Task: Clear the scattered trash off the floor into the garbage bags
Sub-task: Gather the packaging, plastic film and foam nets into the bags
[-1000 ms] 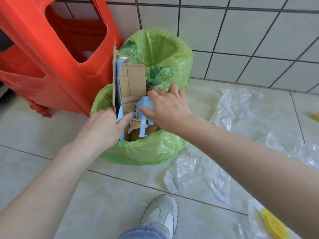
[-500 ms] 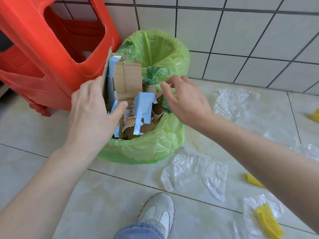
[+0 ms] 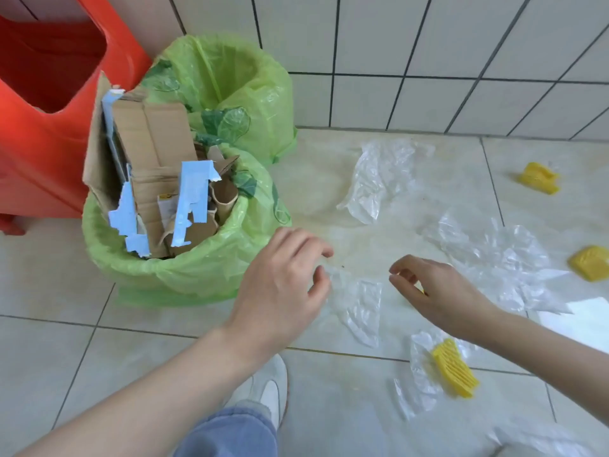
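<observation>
Crinkled clear plastic film on glossy tile

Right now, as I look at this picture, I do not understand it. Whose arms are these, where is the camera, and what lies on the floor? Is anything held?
There is no machine here. A person wears a wide-angle camera on the head, looking forward and down, so the arms reach in from the bottom edge.

The left hand and the right hand hover above a clear plastic sheet on the tiled floor. The fingers of both are loosely curled and hold nothing.

The near green bag is stuffed with torn cardboard. A second green bag stands behind it, beside a red plastic stool.

More clear plastic and yellow plastic pieces lie scattered to the right. The person's white shoe shows below.
</observation>
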A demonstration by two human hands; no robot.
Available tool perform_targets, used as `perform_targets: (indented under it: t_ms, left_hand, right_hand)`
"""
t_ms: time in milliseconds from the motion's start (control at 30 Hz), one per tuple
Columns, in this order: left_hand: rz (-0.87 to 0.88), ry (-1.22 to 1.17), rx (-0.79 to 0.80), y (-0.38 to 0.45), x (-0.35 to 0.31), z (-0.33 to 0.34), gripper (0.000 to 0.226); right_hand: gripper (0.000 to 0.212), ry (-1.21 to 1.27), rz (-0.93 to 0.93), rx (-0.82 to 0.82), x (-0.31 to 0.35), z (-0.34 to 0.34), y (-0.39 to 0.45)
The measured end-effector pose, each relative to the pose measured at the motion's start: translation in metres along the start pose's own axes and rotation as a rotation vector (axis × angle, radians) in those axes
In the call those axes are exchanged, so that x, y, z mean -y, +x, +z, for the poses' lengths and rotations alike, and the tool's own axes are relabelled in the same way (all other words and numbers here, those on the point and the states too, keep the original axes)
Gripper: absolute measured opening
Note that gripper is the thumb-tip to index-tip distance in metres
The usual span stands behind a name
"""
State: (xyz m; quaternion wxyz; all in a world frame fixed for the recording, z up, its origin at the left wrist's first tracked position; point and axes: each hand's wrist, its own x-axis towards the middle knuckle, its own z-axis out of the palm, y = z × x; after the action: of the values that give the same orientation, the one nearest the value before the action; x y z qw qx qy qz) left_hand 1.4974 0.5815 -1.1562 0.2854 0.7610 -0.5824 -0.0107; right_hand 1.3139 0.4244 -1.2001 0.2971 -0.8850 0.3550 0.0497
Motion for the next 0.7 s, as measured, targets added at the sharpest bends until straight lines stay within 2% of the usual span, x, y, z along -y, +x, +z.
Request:
perform_targets:
  t_ms: [200, 300, 400, 467, 600, 700]
  left_hand:
    - [0.066, 0.073, 0.433, -0.028, 0.026, 0.089, 0.018]
    - [0.068, 0.259, 0.636, -0.031, 0.037, 0.121, 0.044]
    - [-0.156, 0.422, 0.815, -0.024, 0.042, 0.139, 0.07]
    - [-0.238, 0.488, 0.833, -0.019, 0.041, 0.144, 0.074]
    - [-0.112, 0.54, 0.696, -0.02, 0.052, 0.147, 0.067]
    - [-0.055, 0.512, 0.642, -0.023, 0.066, 0.144, 0.065]
  right_hand:
    - [0.028, -0.122, 0.082, 0.144, -0.077, 0.03, -0.05]
    - [0.038, -0.236, 0.036, 0.188, -0.094, 0.048, -0.067]
    - [0.059, -0.308, 0.011, 0.243, -0.106, 0.063, -0.077]
    - [0.065, -0.359, 0.043, 0.286, -0.113, 0.069, -0.082]
    - [0.047, -0.362, 0.088, 0.198, -0.127, 0.077, -0.082]
    - [0.049, -0.205, 0.127, 0.134, -0.135, 0.077, -0.077]
